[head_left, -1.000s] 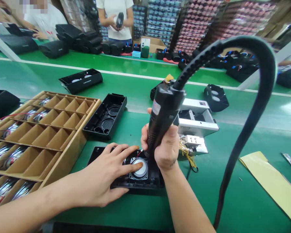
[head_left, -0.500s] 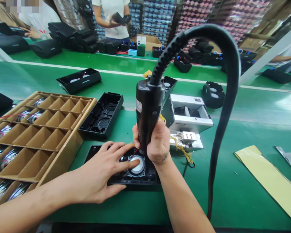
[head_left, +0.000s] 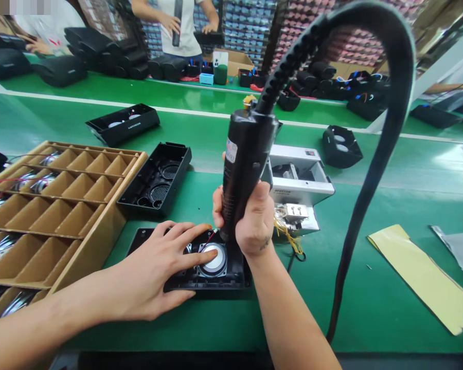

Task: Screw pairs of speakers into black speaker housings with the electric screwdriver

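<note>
My right hand is wrapped round a black electric screwdriver with a thick cable curving up and over to the right. Its lower end meets the upper right corner of a round speaker driver; the bit itself is hidden. That driver sits in a black speaker housing lying on the green bench. My left hand lies across the housing with fingers spread, the index fingertip on the driver's pale cone. Under those fingers a second driver is mostly covered.
To the left stands a cardboard divider box with speaker drivers in some cells. Behind are an open housing and a silver screw feeder. Yellow paper lies right. Across the green conveyor, people handle black parts.
The screwdriver has shifted slightly right and leans more, its cable swinging right. My left hand keeps its place on the driver. Across the conveyor, a person's hands have moved apart.
</note>
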